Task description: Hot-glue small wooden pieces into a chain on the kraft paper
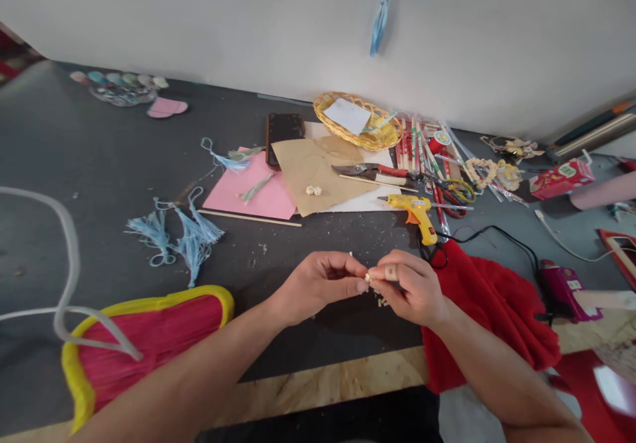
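Your left hand (325, 281) and right hand (410, 289) meet over the near part of the table (114, 165), thumb and forefinger of each closed to a pinch on the same small pale piece (368, 277). It sits right between your fingertips, and its finer shape is too small to tell. A few short pale bits (382, 302) lie on the table just under your right hand.

Toward you, a strip of dark surface separates your hands from the wood-toned front edge (328, 378). Your right forearm crosses the red cloth (489, 304), which spills over that edge; your left forearm passes over the yellow-rimmed pink panel (159, 337).

Ahead on the right, the yellow glue gun (419, 214) stands closest, near your right hand, its black cord (501, 233) curving off to the right. Straight ahead, there is dark table between your hands and the brown paper (318, 158), where a pale clump (313, 191) rests. Leftward, more table stretches to the blue tassels (193, 238), well apart from your left hand.
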The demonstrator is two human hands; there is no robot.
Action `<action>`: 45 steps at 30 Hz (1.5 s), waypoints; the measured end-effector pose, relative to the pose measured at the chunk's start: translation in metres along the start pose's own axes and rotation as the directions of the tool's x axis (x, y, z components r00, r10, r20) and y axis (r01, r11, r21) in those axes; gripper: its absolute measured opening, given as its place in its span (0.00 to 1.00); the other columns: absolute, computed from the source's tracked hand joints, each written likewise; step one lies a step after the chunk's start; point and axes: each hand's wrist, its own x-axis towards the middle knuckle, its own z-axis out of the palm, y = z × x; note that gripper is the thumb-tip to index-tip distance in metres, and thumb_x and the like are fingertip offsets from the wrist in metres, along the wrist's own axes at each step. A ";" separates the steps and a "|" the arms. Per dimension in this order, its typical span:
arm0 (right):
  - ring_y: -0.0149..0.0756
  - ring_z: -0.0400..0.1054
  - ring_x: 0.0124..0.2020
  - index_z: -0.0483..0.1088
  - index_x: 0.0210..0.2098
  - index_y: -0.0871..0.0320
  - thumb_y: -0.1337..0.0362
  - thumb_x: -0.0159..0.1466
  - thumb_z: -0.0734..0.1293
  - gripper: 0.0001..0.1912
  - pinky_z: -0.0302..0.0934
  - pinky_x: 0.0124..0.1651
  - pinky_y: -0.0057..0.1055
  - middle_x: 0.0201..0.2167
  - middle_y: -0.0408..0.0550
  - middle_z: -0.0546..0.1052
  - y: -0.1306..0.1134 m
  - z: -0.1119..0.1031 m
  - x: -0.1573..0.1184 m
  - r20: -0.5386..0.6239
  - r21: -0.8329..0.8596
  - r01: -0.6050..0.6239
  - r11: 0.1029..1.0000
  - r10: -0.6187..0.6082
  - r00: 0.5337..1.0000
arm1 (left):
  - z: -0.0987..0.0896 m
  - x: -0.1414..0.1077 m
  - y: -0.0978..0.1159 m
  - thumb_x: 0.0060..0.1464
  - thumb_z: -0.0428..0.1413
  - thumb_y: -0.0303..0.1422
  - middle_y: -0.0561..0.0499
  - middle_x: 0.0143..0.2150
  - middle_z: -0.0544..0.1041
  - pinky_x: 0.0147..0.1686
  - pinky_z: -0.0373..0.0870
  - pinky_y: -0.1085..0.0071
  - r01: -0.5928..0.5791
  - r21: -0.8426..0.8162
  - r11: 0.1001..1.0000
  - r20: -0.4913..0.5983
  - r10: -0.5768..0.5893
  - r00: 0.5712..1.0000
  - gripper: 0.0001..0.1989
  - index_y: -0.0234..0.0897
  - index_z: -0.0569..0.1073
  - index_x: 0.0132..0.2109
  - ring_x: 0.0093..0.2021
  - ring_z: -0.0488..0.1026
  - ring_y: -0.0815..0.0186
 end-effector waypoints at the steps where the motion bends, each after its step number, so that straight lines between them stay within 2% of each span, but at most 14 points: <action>1: 0.32 0.72 0.29 0.71 0.38 0.58 0.72 0.62 0.67 0.06 0.70 0.31 0.28 0.29 0.48 0.78 0.000 0.000 0.000 0.001 0.000 0.002 1.000 -0.002 1.000 | 0.000 0.000 0.000 0.41 0.69 0.34 0.52 0.29 0.78 0.33 0.67 0.76 0.002 0.003 1.000 -0.002 -0.002 1.000 0.12 0.31 0.79 0.33 0.29 0.71 0.72; 33: 0.32 0.73 0.29 0.71 0.38 0.58 0.71 0.62 0.67 0.05 0.70 0.31 0.27 0.28 0.47 0.77 0.000 0.000 0.000 0.024 0.043 -0.017 0.999 0.015 1.000 | -0.003 0.000 -0.001 0.43 0.67 0.35 0.51 0.29 0.78 0.31 0.66 0.75 -0.016 0.083 0.996 0.015 0.014 1.000 0.11 0.31 0.80 0.33 0.28 0.70 0.71; 40: 0.32 0.72 0.30 0.71 0.38 0.58 0.72 0.63 0.67 0.05 0.71 0.32 0.28 0.29 0.48 0.77 0.001 0.000 0.000 0.028 0.057 -0.024 0.998 0.022 0.999 | -0.003 0.000 0.000 0.42 0.68 0.34 0.50 0.29 0.79 0.32 0.65 0.76 -0.012 0.065 0.998 0.009 0.012 1.000 0.11 0.31 0.80 0.32 0.29 0.70 0.72; 45: 0.33 0.73 0.32 0.71 0.42 0.60 0.70 0.62 0.68 0.08 0.71 0.33 0.28 0.32 0.52 0.77 0.002 0.000 -0.003 0.033 0.108 -0.049 0.993 0.046 0.998 | -0.003 0.000 -0.004 0.42 0.68 0.33 0.51 0.28 0.79 0.30 0.64 0.77 0.018 -0.009 1.000 -0.001 -0.018 1.000 0.10 0.32 0.80 0.32 0.28 0.69 0.73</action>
